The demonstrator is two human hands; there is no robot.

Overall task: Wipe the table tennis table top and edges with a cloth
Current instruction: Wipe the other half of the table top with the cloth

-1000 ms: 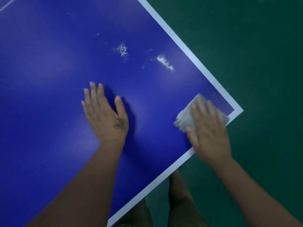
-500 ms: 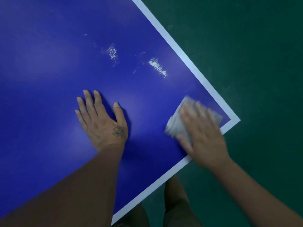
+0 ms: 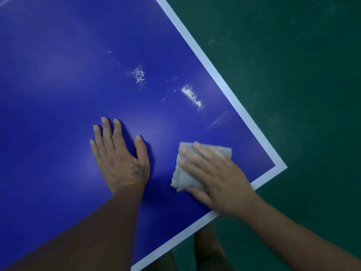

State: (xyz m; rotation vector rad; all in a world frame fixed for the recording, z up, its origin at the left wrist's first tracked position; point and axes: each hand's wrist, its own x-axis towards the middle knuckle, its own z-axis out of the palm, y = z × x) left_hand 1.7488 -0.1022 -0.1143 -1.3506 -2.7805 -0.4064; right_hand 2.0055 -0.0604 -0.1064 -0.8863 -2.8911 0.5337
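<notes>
The right hand (image 3: 216, 177) slid the crumpled grey cloth (image 3: 183, 178) away from the blue table's (image 3: 58, 79) corner. It ended nearer the left hand (image 3: 121, 159).

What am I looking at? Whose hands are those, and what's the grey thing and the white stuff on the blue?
There is no machine here. A person wears a camera on their head, so the picture looks down at their own two hands. The big blue thing is a table tennis table, seen at one corner. It has a white line along its edge, and the green floor lies beyond it. The left hand lies flat on the blue with its fingers straight. The right hand presses a grey cloth flat on the table near the corner, to wipe it. The white stuff is smudges further up the table, past the cloth, and the cloth is not on them. I can't tell what they are made of.
</notes>
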